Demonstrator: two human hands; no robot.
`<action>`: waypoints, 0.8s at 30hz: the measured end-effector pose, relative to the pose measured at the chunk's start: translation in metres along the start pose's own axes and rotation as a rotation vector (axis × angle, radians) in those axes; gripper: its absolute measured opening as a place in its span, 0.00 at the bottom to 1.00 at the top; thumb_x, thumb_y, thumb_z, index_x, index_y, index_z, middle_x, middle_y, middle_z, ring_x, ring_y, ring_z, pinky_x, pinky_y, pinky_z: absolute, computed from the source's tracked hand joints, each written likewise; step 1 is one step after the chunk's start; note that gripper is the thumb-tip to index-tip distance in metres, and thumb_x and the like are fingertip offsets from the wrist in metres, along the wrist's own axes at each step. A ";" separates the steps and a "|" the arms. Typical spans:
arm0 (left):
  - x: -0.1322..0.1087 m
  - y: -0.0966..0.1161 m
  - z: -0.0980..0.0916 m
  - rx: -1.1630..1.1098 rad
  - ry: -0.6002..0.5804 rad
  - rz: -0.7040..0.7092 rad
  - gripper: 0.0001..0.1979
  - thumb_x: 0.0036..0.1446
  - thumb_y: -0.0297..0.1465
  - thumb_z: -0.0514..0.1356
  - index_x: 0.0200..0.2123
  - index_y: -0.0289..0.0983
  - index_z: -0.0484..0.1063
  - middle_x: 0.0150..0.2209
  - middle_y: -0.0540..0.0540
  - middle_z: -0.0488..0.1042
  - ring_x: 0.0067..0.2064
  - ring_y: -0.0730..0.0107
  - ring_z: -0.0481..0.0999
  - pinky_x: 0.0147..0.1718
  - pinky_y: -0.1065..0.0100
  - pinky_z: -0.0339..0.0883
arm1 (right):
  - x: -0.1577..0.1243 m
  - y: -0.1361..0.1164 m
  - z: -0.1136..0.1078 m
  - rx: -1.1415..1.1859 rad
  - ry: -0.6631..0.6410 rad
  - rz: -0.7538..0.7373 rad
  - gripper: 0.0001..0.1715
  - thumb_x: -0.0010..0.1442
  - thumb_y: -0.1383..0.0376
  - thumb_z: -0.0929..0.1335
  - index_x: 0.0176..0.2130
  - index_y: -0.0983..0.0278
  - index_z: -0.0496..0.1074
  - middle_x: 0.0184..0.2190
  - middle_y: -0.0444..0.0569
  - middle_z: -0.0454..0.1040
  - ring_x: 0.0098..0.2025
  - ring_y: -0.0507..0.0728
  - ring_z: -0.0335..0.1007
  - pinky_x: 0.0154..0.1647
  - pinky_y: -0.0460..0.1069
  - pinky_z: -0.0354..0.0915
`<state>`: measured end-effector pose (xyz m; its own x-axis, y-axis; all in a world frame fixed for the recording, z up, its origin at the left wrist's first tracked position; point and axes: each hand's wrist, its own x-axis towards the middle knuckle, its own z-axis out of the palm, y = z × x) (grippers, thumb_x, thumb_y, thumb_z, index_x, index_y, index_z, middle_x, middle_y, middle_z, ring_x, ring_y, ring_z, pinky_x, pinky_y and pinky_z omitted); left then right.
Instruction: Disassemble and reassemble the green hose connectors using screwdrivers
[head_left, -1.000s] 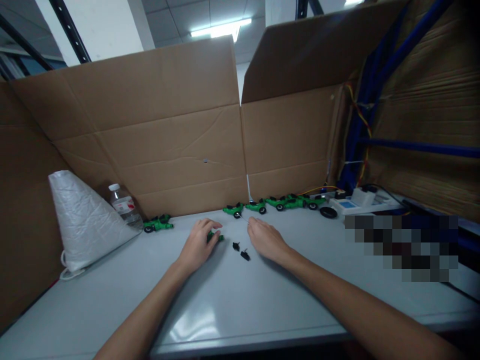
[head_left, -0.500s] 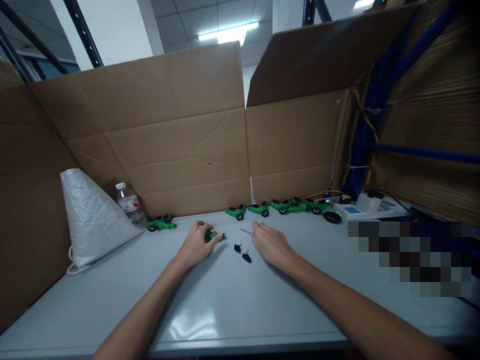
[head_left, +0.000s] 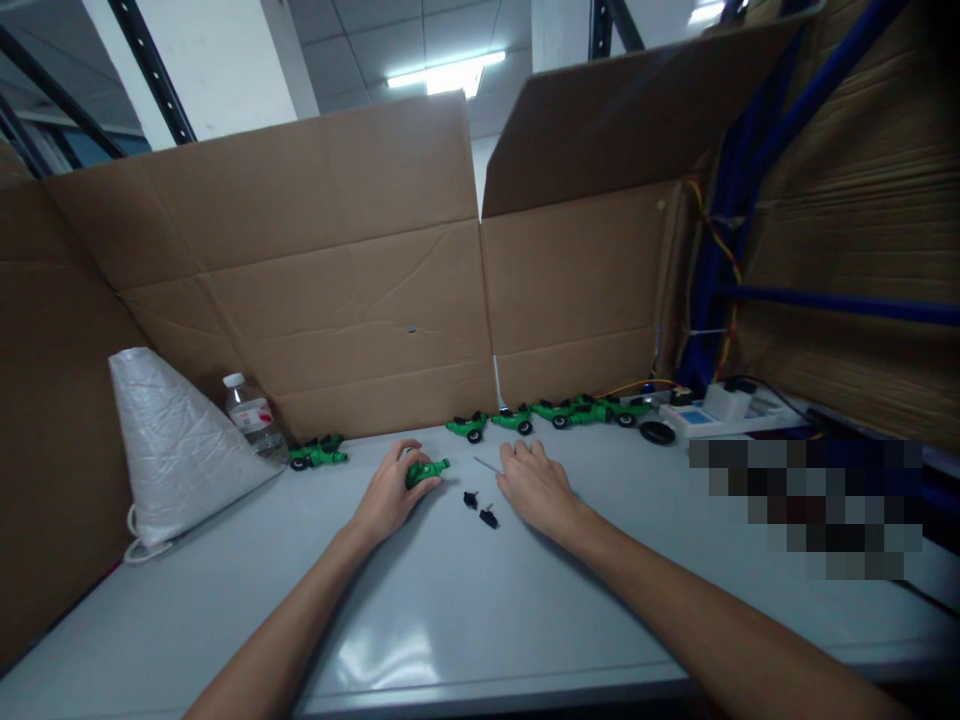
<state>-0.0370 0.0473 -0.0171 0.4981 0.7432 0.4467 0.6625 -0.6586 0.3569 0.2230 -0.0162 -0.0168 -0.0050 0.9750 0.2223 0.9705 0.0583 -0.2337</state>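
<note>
My left hand (head_left: 390,490) is closed around a green toy car body (head_left: 427,470), its fingers hiding the near side. The narrow end of the body points right. In my right hand (head_left: 536,485) is a screwdriver (head_left: 487,465); its thin metal shaft sticks out leftward toward the car body, apart from it, and the handle is hidden by the fingers. On the table between the hands lie two small black parts, one (head_left: 470,499) slightly farther away and the other (head_left: 489,517) nearer me.
Several green toy cars (head_left: 559,413) line the back of the table (head_left: 450,620), with another (head_left: 319,453) at left. A silver bag (head_left: 176,450) and a water bottle (head_left: 253,415) stand left. A black ring (head_left: 658,433) and power strip (head_left: 697,418) lie right. Cardboard (head_left: 337,310) walls the back.
The green car body has turned a little in my left hand and shows more of itself. My right hand stays near the same spot. The whole view has shifted slightly.
</note>
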 end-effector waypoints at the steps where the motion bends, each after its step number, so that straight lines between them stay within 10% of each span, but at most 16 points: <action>1: 0.001 0.003 0.000 -0.020 0.006 0.043 0.14 0.66 0.42 0.63 0.49 0.41 0.74 0.60 0.41 0.69 0.57 0.54 0.75 0.60 0.53 0.67 | 0.000 0.000 -0.001 0.031 0.043 -0.009 0.14 0.71 0.63 0.65 0.54 0.65 0.70 0.54 0.64 0.72 0.59 0.71 0.63 0.47 0.56 0.68; 9: 0.001 0.027 -0.002 -0.085 0.035 0.217 0.13 0.67 0.40 0.63 0.52 0.42 0.73 0.58 0.40 0.73 0.60 0.54 0.71 0.61 0.53 0.64 | -0.005 -0.013 -0.008 0.485 0.177 -0.460 0.13 0.74 0.63 0.63 0.57 0.59 0.68 0.49 0.51 0.74 0.53 0.58 0.69 0.53 0.51 0.64; 24: 0.000 0.037 -0.015 0.040 0.067 0.236 0.11 0.68 0.37 0.61 0.51 0.43 0.76 0.59 0.40 0.72 0.58 0.51 0.70 0.59 0.50 0.66 | -0.010 -0.024 0.000 0.542 0.132 -0.257 0.15 0.74 0.61 0.62 0.36 0.61 0.70 0.30 0.43 0.75 0.31 0.54 0.69 0.34 0.47 0.54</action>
<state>-0.0212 0.0210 0.0082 0.6045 0.5585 0.5681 0.5544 -0.8070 0.2035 0.2000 -0.0273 -0.0138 -0.1595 0.8823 0.4428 0.6810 0.4230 -0.5977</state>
